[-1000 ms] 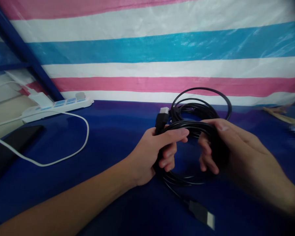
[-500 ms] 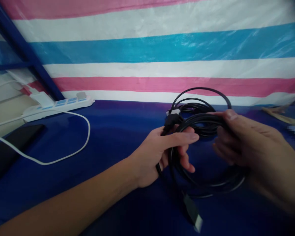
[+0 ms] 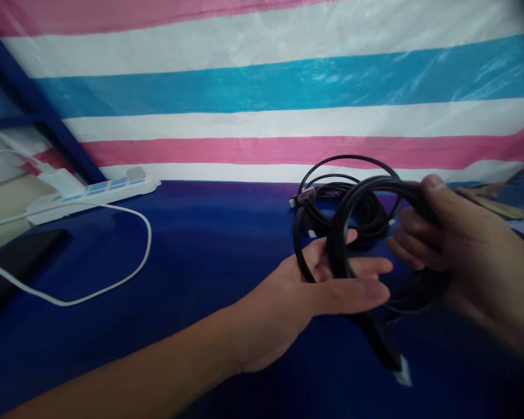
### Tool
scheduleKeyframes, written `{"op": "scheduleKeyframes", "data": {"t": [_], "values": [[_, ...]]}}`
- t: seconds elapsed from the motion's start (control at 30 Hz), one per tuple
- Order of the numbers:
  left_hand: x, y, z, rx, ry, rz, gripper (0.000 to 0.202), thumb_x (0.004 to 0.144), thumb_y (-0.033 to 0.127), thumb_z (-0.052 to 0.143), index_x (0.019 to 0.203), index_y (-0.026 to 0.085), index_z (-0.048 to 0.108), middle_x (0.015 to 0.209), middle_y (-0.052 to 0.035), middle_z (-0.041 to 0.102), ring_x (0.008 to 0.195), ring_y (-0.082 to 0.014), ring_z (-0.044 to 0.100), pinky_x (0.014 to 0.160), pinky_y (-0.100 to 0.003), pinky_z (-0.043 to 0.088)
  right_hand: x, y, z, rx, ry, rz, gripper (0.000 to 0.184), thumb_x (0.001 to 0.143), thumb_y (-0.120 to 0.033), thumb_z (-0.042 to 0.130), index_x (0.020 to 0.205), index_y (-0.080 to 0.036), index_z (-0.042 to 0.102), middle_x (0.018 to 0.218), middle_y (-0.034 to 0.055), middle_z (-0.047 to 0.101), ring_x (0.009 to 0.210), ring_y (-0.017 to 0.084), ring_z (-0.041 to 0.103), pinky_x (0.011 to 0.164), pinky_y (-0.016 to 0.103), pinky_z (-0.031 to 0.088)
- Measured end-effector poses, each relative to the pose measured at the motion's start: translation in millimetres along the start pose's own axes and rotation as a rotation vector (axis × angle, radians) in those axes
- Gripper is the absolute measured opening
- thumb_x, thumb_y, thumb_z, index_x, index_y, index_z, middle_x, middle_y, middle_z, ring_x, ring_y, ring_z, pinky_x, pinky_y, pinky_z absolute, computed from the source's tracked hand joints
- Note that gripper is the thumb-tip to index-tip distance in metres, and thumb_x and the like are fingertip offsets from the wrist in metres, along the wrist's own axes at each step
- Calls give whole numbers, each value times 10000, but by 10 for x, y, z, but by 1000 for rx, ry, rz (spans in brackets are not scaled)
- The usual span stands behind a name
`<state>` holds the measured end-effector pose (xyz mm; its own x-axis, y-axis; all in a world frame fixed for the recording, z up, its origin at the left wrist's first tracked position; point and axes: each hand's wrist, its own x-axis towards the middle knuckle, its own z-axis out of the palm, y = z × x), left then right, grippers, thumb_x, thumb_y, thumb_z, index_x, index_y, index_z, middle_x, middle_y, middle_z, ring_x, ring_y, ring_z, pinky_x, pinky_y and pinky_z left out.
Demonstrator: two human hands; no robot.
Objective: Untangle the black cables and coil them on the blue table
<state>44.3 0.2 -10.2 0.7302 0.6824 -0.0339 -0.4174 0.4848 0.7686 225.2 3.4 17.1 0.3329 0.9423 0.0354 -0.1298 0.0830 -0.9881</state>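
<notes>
A coiled black cable is held up between my two hands. My left hand has the coil's left side between thumb and fingers, in a loose grip with the fingers partly extended. My right hand, somewhat blurred, pinches the upper right of the coil, thumb on top and fingers curled. A plug with a pale metal tip hangs from the coil below my left thumb, blurred. Behind it, a second black cable coil lies on the blue table, with a connector at its left side.
A white power strip with a white adapter stands at the back left. A white cord loops over the table beside a flat black object. Striped plastic sheeting hangs behind, and a blue frame post slants at left.
My left hand has moved right and down, its thumb now lower on the coil. The held coil's left side and hanging plug have shifted right. The view has turned slightly.
</notes>
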Motion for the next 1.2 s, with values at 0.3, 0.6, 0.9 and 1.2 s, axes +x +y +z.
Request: {"op": "scheduleKeyframes", "data": {"t": [0.3, 0.6, 0.9, 1.2], "values": [[36, 26, -9, 103, 213, -76, 115, 766, 240, 670, 808, 142, 625, 488, 88, 438, 380, -28, 419, 527, -204, 450, -183, 91, 130, -138, -175, 30, 437, 797, -459, 635, 545, -173, 424, 482, -62, 279, 353, 44, 297, 311, 163, 258], [-47, 219, 11, 156, 124, -222, 246, 789, 321, 649, 649, 153, 535, 371, 125, 244, 275, -5, 158, 304, -152, 163, -286, 172, 126, -215, -483, 132, 382, 831, -535, 563, 663, -192, 578, 435, -56, 343, 356, 56, 302, 328, 159, 239], [47, 200, -5, 204, 373, 75, 497, 744, 234, 632, 420, 187, 258, 326, 101, 180, 240, -11, 197, 326, -191, 203, -333, 172, 252, 152, -319, 379, 464, 812, -566, 549, 560, -191, 448, 431, -89, 211, 330, 45, 181, 326, 170, 305], [41, 251, 12, 103, 434, 77, 501, 821, 212, 559, 437, 188, 238, 354, 99, 153, 259, -13, 155, 334, -192, 171, -203, 170, 165, 165, -490, 308, 500, 871, -582, 453, 670, -163, 635, 537, 9, 551, 529, 105, 547, 591, 209, 500]]}}
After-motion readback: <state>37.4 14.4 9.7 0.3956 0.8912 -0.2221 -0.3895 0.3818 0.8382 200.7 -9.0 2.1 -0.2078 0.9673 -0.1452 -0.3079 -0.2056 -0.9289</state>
